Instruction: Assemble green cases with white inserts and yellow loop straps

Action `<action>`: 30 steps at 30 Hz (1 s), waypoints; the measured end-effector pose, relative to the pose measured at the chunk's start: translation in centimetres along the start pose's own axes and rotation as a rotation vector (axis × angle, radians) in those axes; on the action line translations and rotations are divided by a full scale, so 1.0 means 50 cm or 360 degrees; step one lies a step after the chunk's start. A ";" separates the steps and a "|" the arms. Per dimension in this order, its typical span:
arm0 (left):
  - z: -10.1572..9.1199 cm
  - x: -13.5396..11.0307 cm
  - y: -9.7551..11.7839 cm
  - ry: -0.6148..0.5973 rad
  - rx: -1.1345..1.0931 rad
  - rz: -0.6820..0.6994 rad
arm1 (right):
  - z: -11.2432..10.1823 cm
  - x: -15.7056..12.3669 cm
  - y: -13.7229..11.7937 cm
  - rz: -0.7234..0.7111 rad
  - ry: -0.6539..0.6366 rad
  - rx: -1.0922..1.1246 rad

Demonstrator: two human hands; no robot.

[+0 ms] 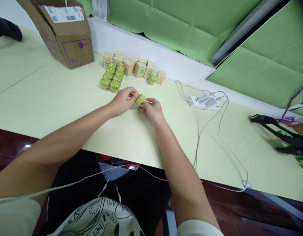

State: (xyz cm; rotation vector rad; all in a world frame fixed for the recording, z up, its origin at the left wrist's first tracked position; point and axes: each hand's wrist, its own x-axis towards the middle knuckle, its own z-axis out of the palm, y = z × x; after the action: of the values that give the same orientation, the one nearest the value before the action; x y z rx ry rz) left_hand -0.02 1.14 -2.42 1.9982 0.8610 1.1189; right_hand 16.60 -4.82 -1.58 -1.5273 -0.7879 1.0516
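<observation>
One left hand (125, 101) and one right hand (153, 111) were seen. Ten green-lidded jars (141, 99) were counted: one held, one set apart and eight grouped together. At least eight small boxes (140, 70) were counted, some partly hidden, along with one large carton (76, 50) and one power strip (196, 102).
</observation>
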 end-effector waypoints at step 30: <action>-0.007 0.004 0.036 0.0227 -0.1083 -0.0624 | -0.010 -0.018 -0.001 -0.0813 -0.0170 0.0142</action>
State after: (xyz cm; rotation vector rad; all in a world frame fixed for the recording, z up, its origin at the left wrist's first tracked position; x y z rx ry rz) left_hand 0.16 0.39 -0.73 1.1504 0.7630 1.1327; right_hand 16.70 -5.80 -1.33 -1.1150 -1.1179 0.7749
